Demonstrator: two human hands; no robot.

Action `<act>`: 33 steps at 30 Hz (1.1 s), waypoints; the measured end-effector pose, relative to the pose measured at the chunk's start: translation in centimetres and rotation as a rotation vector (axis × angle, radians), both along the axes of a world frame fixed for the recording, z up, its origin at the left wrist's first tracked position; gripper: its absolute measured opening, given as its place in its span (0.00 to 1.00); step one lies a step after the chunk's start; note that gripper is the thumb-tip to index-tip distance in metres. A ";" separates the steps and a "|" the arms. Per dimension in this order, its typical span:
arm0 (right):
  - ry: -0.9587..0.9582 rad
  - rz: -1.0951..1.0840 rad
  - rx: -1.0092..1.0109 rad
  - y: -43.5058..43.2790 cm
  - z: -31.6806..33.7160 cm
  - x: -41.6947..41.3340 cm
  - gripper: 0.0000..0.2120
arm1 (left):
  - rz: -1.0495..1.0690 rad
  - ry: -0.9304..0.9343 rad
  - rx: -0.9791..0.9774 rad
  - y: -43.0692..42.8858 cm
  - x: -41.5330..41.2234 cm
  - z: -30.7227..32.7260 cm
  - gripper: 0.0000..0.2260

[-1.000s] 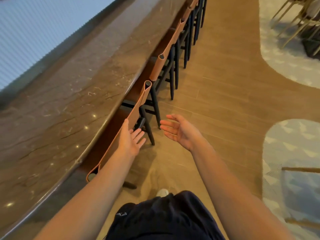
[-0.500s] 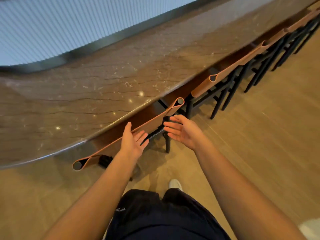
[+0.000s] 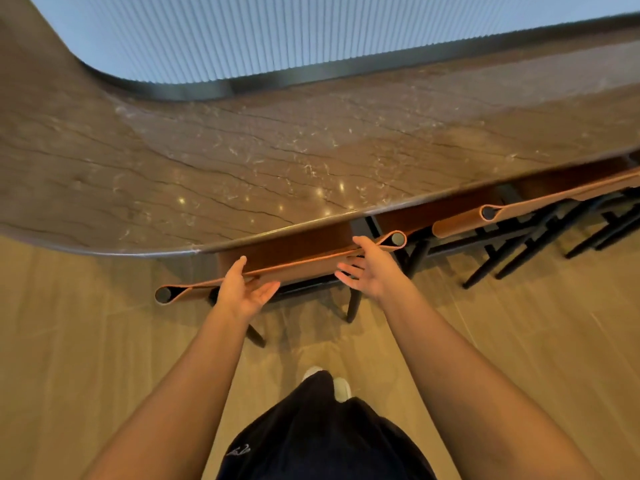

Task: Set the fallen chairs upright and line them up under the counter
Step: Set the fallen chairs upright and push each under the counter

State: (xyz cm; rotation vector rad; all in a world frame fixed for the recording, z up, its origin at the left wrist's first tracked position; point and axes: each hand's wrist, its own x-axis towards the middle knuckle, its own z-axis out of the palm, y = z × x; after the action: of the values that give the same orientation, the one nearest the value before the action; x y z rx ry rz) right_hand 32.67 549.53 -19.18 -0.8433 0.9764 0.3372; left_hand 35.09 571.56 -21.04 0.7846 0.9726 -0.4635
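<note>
Nearest the camera: dark shorts (image 3: 322, 441), with white shoes (image 3: 342, 389) poking out just beyond, on a wood-plank floor (image 3: 86, 358). Both bare forearms reach forward.

Left hand (image 3: 244, 292): open, fingers straight and close together, palm turned inward, thumb pointing up across the top edge of the nearest chair (image 3: 304, 268) backrest. It rests against the tan leather band, not wrapped round it.

Right hand (image 3: 372, 268): open, fingers spread, thumb lying along the backrest's top edge, fingertips in front of the band. No curl, no grip.

The nearest chair stands upright between and just beyond the hands, its seat tucked under the counter (image 3: 242, 168). The band's left looped end sticks out past the left hand, and its right looped end sits just past the right hand. Black legs (image 3: 353, 308) show below the hands on the floor.

To the right of the right hand is a second chair (image 3: 457, 226), upright, with its backrest at the counter edge, close beside the first. Further right are more chairs (image 3: 571, 197) in the same line, with black frames under the counter lip.

Beyond both hands the brown veined stone counter top curves away to the left. Behind it are a dark base strip (image 3: 277, 83) and a pale fluted wall (image 3: 311, 36).
</note>
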 end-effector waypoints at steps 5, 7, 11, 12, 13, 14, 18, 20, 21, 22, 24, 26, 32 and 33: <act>0.085 -0.104 0.050 -0.1 -1.1 2.4 0.17 | 0.108 0.050 -0.008 1.8 1.6 -0.5 0.13; 0.076 -0.163 0.008 -0.1 -1.6 3.1 0.13 | 0.092 0.054 0.004 1.8 1.9 -0.7 0.16; 0.052 -0.238 -0.050 0.1 -2.4 2.9 0.09 | 0.014 0.081 0.017 2.1 1.8 -0.6 0.17; 0.049 -0.243 -0.059 0.1 -2.4 2.6 0.10 | -0.005 0.081 0.027 2.2 1.7 -0.5 0.17; 0.044 -0.242 -0.067 0.2 -2.3 2.5 0.10 | -0.017 0.076 0.031 2.2 1.6 -0.5 0.18; 0.039 -0.241 -0.078 0.1 -2.4 2.4 0.10 | -0.023 0.067 0.035 2.1 1.5 -0.5 0.18; 0.035 -0.251 -0.130 -0.4 -2.8 1.8 0.10 | -0.036 0.033 0.035 1.7 1.2 -0.4 0.18; 0.042 -0.252 -0.144 -0.9 -2.9 1.2 0.14 | -0.040 0.019 0.026 1.2 0.9 -0.4 0.18; 0.038 -0.251 -0.147 -1.3 -3.0 1.0 0.15 | -0.049 0.013 0.023 1.0 0.8 -0.4 0.19; 0.032 -0.249 -0.147 -1.7 -2.9 0.8 0.16 | -0.058 0.004 0.013 0.7 0.7 -0.4 0.19; 0.028 -0.253 -0.134 -2.4 -2.8 0.8 0.16 | -0.055 -0.007 -0.015 0.3 1.0 -0.4 0.19; 0.031 -0.262 -0.125 -2.9 -2.8 1.2 0.15 | -0.049 -0.002 -0.031 0.1 1.5 -0.6 0.20; 0.024 -0.260 -0.123 -4.2 -2.5 2.5 0.10 | -0.030 0.010 -0.077 -0.8 2.3 -0.9 0.19; 0.022 -0.260 -0.134 -4.6 -2.4 2.8 0.10 | -0.033 0.007 -0.087 -1.2 2.3 -0.9 0.19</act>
State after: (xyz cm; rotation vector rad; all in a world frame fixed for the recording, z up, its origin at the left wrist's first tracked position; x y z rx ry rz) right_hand 35.45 544.90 -21.59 -0.8233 1.1238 0.0589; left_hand 37.38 570.37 -21.93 0.7221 0.9410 -0.5339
